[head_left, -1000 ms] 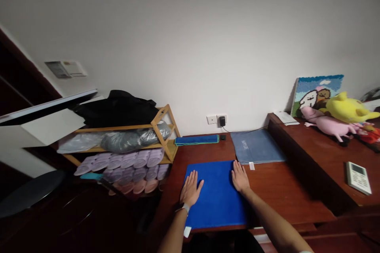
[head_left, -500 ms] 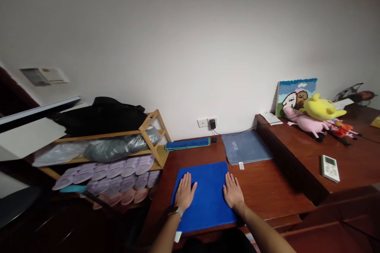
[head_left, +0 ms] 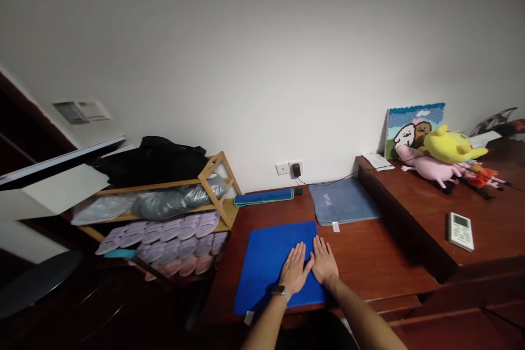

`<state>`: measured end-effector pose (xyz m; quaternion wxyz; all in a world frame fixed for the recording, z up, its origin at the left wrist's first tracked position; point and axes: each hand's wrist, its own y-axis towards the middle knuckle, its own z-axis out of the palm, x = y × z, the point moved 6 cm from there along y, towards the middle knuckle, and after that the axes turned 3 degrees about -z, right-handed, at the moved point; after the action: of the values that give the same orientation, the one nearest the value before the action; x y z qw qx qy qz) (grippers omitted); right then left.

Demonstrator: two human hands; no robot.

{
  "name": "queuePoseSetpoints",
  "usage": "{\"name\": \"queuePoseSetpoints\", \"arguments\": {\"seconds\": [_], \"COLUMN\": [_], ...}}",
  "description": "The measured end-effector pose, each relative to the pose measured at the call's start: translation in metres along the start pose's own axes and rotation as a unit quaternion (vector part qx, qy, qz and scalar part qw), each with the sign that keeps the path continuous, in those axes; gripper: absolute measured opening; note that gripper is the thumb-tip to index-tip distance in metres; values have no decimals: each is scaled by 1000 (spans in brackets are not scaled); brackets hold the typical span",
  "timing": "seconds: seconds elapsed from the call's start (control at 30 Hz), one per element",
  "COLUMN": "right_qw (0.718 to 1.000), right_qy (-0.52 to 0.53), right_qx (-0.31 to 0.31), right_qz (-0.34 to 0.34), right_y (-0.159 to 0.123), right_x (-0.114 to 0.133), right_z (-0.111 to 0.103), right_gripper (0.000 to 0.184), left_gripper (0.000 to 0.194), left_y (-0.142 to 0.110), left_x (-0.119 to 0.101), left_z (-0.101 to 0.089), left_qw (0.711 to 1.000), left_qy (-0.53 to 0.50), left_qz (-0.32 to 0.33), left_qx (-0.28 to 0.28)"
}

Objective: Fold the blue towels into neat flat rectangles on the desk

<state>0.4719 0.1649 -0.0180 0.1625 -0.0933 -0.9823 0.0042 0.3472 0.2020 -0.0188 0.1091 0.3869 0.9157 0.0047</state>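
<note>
A bright blue cloth point(head_left: 262, 262), probably a towel, lies flat on the brown wooden table point(head_left: 361, 254), with a small white tag at its near left corner. My left hand point(head_left: 294, 270) rests palm down on the right half of the cloth, fingers stretched out, a watch on the wrist. Beside it, my right hand point(head_left: 325, 262) lies flat along the cloth's right edge. The left thumb touches or nearly touches the right hand. Neither hand grips anything.
Behind lie a grey-blue cloth point(head_left: 344, 201) and a folded blue cloth with green edging point(head_left: 264, 197). A raised desk on the right bears a white remote-like device point(head_left: 461, 231) and plush toys point(head_left: 430, 167). A wooden rack point(head_left: 223, 191) with slippers stands left.
My left hand has slid right across the blue cloth, from its left edge to close beside my right hand. The right hand stays at the right edge. The view has shifted slightly.
</note>
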Motion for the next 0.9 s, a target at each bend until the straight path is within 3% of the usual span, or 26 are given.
{"name": "queuePoseSetpoints", "arguments": {"seconds": [0.5,0.63,0.9], "right_qw": [1000,1000,1000], "right_qy": [15,8,6], "right_qx": [-8,-7,11], "right_qz": [10,11,15], "right_y": [-4,-4,-7], "right_x": [2,1,3], "right_z": [-4,0,-6], "right_gripper": [68,68,68], "left_gripper": [75,77,79], "left_y": [-89,-99,-100], "left_x": [161,175,174], "left_z": [-40,-42,-38], "left_qw": [979,976,977], "left_qy": [69,64,51], "left_qz": [-186,-203,-194], "left_qx": [-44,-53,-70]}}
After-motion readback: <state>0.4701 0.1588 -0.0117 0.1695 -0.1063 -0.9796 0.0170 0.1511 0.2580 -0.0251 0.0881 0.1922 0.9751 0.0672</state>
